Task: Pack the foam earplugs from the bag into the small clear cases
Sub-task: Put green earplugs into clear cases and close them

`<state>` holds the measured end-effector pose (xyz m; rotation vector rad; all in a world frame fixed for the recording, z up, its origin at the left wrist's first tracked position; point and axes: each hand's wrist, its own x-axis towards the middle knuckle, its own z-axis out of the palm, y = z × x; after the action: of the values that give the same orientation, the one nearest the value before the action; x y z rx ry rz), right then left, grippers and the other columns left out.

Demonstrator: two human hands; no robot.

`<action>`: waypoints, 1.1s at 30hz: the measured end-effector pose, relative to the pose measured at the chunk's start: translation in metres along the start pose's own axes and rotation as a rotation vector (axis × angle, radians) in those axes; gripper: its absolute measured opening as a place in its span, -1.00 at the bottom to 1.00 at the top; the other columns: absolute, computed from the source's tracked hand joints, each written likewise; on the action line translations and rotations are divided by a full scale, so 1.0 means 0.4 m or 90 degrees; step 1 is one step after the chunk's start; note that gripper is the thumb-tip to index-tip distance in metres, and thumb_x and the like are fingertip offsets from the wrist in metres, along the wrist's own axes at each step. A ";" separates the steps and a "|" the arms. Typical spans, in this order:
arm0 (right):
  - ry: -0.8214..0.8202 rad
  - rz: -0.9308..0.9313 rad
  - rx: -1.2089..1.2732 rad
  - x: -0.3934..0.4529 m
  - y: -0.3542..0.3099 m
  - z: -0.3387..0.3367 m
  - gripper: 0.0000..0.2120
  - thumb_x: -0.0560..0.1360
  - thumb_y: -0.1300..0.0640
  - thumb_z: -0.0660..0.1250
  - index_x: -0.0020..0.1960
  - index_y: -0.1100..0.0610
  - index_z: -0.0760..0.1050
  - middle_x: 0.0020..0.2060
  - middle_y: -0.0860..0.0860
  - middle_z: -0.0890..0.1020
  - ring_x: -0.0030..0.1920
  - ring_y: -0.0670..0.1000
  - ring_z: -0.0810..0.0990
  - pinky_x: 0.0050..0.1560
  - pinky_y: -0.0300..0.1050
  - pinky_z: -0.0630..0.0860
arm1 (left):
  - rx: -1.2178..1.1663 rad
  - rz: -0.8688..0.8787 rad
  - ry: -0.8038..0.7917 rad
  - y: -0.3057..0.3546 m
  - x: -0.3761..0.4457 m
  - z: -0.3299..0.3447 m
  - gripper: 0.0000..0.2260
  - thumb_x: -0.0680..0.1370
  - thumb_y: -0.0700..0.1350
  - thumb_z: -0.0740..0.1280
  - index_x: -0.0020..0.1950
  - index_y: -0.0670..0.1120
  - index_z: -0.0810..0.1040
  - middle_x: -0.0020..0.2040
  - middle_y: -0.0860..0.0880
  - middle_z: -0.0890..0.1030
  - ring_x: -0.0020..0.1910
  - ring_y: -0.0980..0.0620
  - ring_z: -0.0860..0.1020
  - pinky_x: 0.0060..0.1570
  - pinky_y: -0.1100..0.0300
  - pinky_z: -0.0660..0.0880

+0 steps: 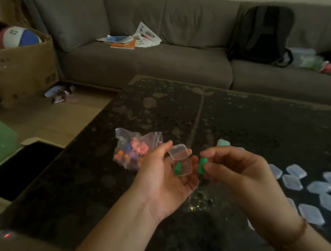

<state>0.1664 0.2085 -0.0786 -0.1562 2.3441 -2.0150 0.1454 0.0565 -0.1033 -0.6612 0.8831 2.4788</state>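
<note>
Green earplug (202, 165) upright, long axis vertical — pinched by right hand (235, 172); left hand (165, 178) cradles open case (181, 161).

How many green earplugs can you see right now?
2. One green earplug lies inside the open clear case held in the left hand; the other is pinched by the right hand. The bag may hide more.

text: none legible | cardboard box (22, 71): dark print, blurred | sofa papers (132, 38): print too small
</note>
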 end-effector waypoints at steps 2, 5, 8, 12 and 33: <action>0.017 0.003 -0.063 0.006 0.009 -0.004 -0.81 0.46 0.30 0.39 -0.05 0.02 0.60 -0.21 -0.10 0.70 -0.16 -0.13 0.69 -0.19 -0.30 0.60 | 0.027 0.003 -0.015 -0.019 0.002 0.019 -0.59 0.64 0.12 0.25 0.21 -0.18 0.65 0.13 -0.28 0.70 0.10 -0.16 0.66 0.07 0.01 0.57; 0.056 0.017 -0.144 0.016 0.028 -0.012 -0.79 0.44 0.24 0.44 -0.02 -0.01 0.54 -0.26 -0.11 0.70 -0.22 -0.15 0.69 -0.23 -0.27 0.61 | 0.060 0.023 -0.029 -0.039 0.003 0.042 -0.61 0.64 0.11 0.25 0.22 -0.15 0.64 0.09 -0.25 0.72 0.05 -0.14 0.67 0.05 0.01 0.59; 0.092 -0.005 -0.208 0.021 0.043 -0.018 -0.80 0.43 0.21 0.47 -0.06 -0.02 0.53 -0.29 -0.11 0.69 -0.27 -0.15 0.68 -0.27 -0.28 0.61 | 0.091 0.037 -0.028 -0.054 0.009 0.056 -0.63 0.64 0.10 0.27 0.23 -0.15 0.63 0.12 -0.24 0.71 0.12 -0.14 0.67 0.19 -0.01 0.58; 0.101 -0.022 -0.299 0.027 0.060 -0.031 -0.83 0.43 0.12 0.47 -0.12 -0.12 0.53 -0.31 -0.14 0.66 -0.28 -0.24 0.64 -0.31 -0.36 0.55 | 0.106 0.034 -0.047 -0.068 0.014 0.058 -0.64 0.64 0.08 0.28 0.23 -0.17 0.63 0.07 -0.20 0.73 0.07 -0.09 0.71 0.17 0.02 0.59; -0.010 0.017 -0.337 0.060 0.089 -0.111 -0.85 0.52 0.07 0.36 0.05 -0.15 0.55 -0.15 -0.19 0.66 -0.11 -0.33 0.60 -0.20 -0.46 0.52 | 0.344 0.101 -0.128 -0.093 0.064 0.062 -0.50 0.67 -0.31 0.19 0.51 0.15 0.35 0.37 -0.14 0.57 0.23 -0.09 0.65 0.25 -0.01 0.59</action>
<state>0.1365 0.2548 -0.1063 -0.1552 2.7901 -1.3282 0.1376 0.1052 -0.1178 -0.1586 1.4838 2.2270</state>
